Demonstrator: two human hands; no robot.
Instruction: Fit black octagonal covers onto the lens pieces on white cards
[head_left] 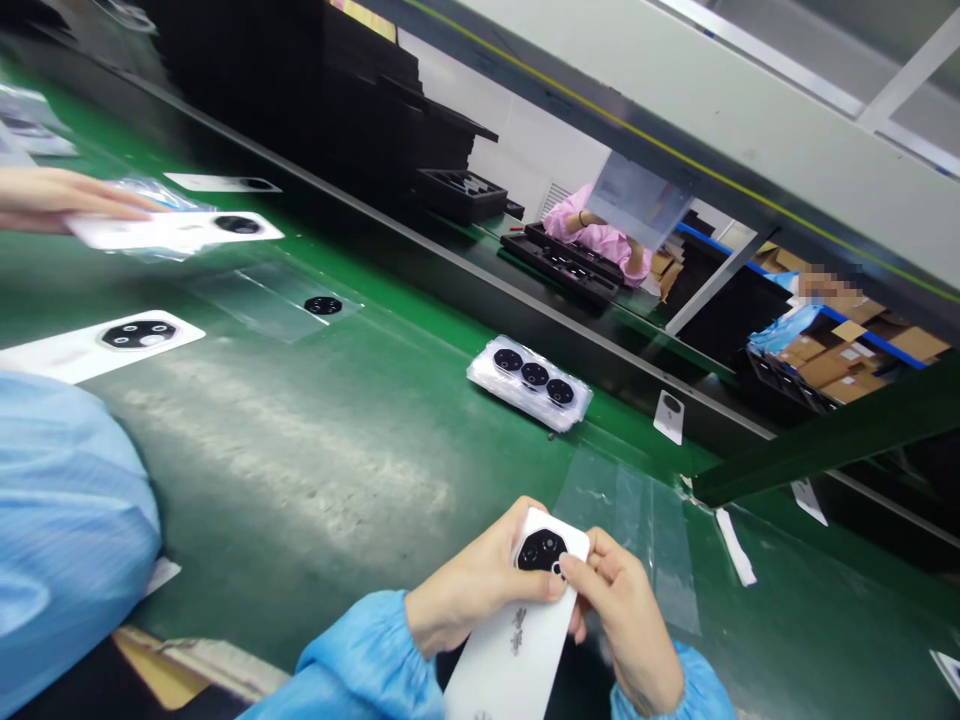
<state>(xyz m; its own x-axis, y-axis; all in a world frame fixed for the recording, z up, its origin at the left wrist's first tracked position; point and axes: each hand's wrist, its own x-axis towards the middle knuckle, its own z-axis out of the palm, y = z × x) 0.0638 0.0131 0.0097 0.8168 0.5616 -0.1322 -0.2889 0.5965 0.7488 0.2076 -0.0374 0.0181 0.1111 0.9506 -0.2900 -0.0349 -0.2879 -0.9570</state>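
Note:
A white phone back cover (517, 650), with a black camera plate (541, 550) near its top end, is held low in front of me, tilted. My left hand (476, 575) grips its left edge, the thumb lying across the face just under the camera plate. On the right edge, my right hand (622, 600) closes on the cover, thumb at the lower right corner of the camera plate. Beyond my hands, a clear plastic sleeve (637, 520) lies on the green bench. A stack of packaged black camera plates (531, 380) sits farther off.
At left, a co-worker's hand (75, 195) holds another white cover (180, 230); their blue sleeve (67, 530) is nearer me. A further white cover (90, 345) lies beside it. A green post (825, 430) rises at right. Past the divider, someone in pink (592, 240) handles a tray.

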